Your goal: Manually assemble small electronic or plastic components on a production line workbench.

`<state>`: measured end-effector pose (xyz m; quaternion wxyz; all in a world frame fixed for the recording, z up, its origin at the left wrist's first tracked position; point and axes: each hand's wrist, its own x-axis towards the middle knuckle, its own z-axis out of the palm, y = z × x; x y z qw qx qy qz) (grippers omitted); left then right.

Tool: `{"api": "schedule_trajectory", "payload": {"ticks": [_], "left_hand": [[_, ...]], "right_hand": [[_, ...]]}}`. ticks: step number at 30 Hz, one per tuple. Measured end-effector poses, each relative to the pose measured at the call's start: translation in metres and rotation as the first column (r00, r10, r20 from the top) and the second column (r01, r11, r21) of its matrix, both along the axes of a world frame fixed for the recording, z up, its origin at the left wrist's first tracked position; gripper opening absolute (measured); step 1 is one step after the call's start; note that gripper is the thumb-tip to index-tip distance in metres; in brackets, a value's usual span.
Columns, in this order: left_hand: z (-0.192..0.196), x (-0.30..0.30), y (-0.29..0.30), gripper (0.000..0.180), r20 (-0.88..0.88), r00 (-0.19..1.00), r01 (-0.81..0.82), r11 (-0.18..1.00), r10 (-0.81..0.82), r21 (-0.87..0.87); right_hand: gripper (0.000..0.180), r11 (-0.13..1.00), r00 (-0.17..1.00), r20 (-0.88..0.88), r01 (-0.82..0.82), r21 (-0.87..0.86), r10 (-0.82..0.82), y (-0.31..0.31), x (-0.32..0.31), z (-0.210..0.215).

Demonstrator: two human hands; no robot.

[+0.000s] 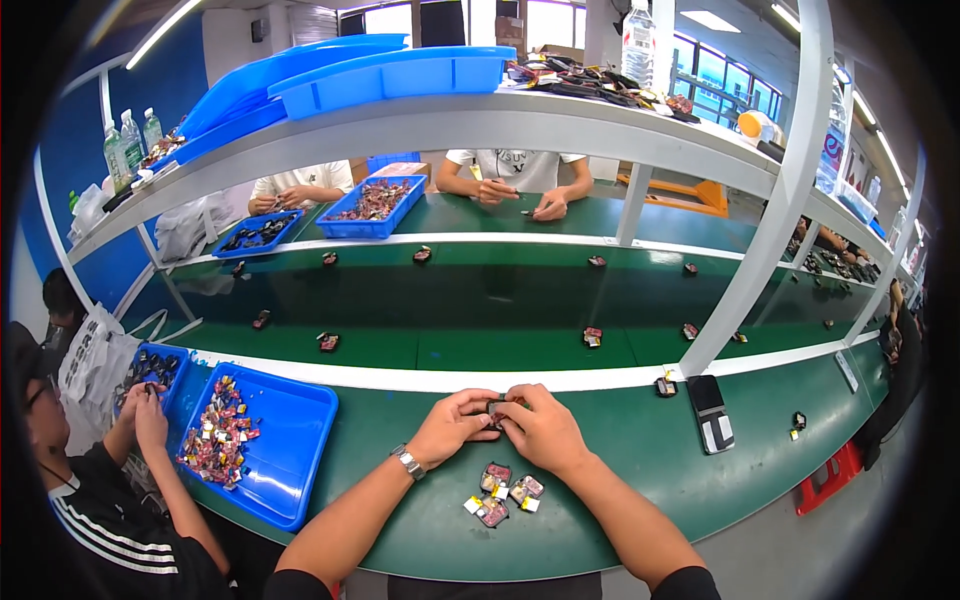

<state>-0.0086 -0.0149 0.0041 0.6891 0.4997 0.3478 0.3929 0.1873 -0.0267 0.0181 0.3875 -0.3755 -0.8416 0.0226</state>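
My left hand (452, 430), with a metal-band watch on its wrist, and my right hand (543, 428) meet over the green table. Between their fingertips they hold a small black-cased part (495, 411) with a reddish inside; the fingers cover most of it. Just below the hands, several similar black-framed parts (494, 512) with reddish boards and white-and-yellow tabs lie in a loose cluster on the table. Left of my left forearm stands a blue tray (305, 440), holding a heap of small reddish boards (215, 435) with white and yellow bits.
A co-worker's hands (148, 415) work beside a second blue tray (180, 385) at left. To my right lie a black wallet-like case (711, 415) and single parts (666, 385). Beyond a white rail (420, 377), more parts sit on a green belt. A shelf (440, 120) spans overhead; people sit opposite.
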Motion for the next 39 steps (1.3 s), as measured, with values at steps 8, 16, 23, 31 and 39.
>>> {"api": "schedule_trajectory", "payload": {"ticks": [8,16,23,31,39], "left_hand": [[-0.002,0.0,0.0,0.035,0.024,1.0,0.001,1.0,-0.002,0.031],[-0.003,0.0,0.0,0.035,-0.037,0.999,0.033,0.999,-0.031,0.038],[-0.007,-0.004,0.003,0.039,-0.006,0.995,0.104,0.99,-0.103,0.092],[0.0,-0.002,0.0,0.037,-0.009,0.996,0.087,0.996,-0.087,0.036],[-0.005,-0.003,0.001,0.033,-0.003,0.998,0.067,0.997,-0.067,0.027]], "right_hand": [[0.024,0.999,0.999,0.04,-0.027,-0.034,0.028,0.0,0.003,0.006],[0.016,0.989,0.994,0.031,-0.101,-0.111,0.105,0.003,0.006,0.005],[0.011,0.971,0.994,-0.074,-0.09,-0.221,0.075,0.002,0.006,0.001],[0.008,0.954,0.989,-0.117,-0.116,-0.277,0.087,0.0,0.006,-0.001],[0.011,0.948,0.977,-0.205,-0.124,-0.294,0.064,-0.001,0.003,-0.006]]}}
